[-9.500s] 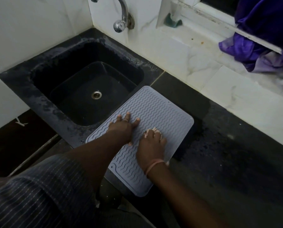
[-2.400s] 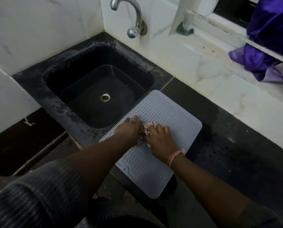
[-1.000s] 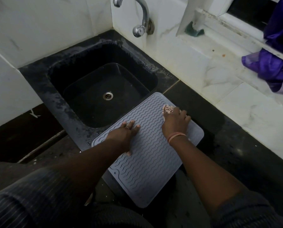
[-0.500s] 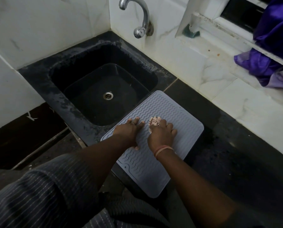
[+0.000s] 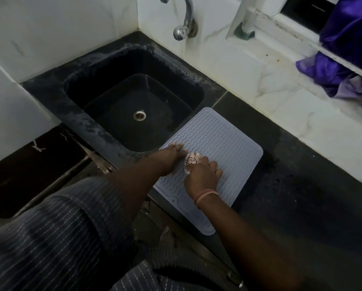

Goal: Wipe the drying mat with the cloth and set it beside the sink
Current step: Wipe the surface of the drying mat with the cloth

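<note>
The drying mat (image 5: 215, 156) lies flat on the dark table (image 5: 302, 196), its left edge overlapping the sink (image 5: 133, 114) rim and its near corner overhanging the table's front. The left hand (image 5: 171, 158) presses it with straight fingers; the right hand (image 5: 201, 177) bunches the cloth (image 5: 191, 159) under curled fingers mid-mat.

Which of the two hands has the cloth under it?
The right hand, the one with the pink wristband, presses the cloth onto the mat. The left hand lies flat, bare.
</note>
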A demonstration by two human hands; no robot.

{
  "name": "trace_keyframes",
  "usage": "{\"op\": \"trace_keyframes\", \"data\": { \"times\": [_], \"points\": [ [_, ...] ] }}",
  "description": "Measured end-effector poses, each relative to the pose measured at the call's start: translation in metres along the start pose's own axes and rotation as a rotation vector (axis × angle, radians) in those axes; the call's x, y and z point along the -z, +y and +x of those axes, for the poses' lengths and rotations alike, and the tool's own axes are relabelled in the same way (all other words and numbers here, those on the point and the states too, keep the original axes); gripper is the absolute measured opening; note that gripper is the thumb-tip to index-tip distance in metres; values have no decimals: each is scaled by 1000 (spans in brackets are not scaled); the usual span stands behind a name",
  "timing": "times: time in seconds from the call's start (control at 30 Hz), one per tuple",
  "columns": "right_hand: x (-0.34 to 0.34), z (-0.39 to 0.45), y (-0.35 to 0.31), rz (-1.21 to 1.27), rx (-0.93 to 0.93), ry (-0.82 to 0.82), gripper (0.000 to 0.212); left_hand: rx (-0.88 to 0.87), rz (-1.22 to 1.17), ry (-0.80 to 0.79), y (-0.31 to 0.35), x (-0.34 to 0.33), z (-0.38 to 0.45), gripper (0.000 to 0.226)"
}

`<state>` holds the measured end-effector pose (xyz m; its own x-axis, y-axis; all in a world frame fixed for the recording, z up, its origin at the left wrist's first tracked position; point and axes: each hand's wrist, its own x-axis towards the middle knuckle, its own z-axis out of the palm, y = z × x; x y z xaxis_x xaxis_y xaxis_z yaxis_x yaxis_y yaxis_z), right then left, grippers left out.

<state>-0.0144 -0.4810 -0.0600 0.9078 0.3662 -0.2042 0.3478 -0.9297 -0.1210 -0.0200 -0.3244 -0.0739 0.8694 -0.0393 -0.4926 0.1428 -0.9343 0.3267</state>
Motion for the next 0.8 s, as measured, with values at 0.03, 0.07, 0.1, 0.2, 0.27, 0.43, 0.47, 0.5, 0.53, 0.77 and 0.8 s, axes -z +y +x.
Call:
{"op": "trace_keyframes", "data": {
  "times": [0.03, 0.07, 0.1, 0.2, 0.27, 0.43, 0.47, 0.5, 0.53, 0.77, 0.8],
  "points": [
    [-1, -7, -3, 14, 3, -5, 36, -5, -1, 8, 0, 0, 3, 93],
    [-2, -15, -6, 17, 11, -16, 35, 0, 4, 11, -2, -1, 5, 93],
    [-4, -23, -9, -2, 22, -24, 35, 1, 18, 11, -4, -3, 7, 94],
    [-13, -45, -18, -76, 68, -43, 39, -7, -24, 85, -7, -6, 6, 80],
    [-20, -56, -22, -91, 109, -58, 42, -11, -79, 147, -9, -7, 4, 65],
    [-17, -64, -20, -15, 206, -149, 33, -87, -150, 261, -19, -14, -12, 53],
    [-13, -59, -16, 73, 191, -184, 26, -81, -205, 330, -22, -16, -18, 47],
    [-7, -52, -11, 227, 150, -224, 21, -41, -260, 419, -28, -20, -24, 42],
    [-1, -44, -6, 461, 76, -259, 18, 24, -295, 495, -32, -22, -31, 39],
    [17, 3, 17, 578, -107, 242, 34, 176, -316, 533, -39, -39, -67, 23],
    [17, 4, 13, 520, -29, 271, 38, 183, -330, 507, -37, -42, -69, 23]
  ]
}}
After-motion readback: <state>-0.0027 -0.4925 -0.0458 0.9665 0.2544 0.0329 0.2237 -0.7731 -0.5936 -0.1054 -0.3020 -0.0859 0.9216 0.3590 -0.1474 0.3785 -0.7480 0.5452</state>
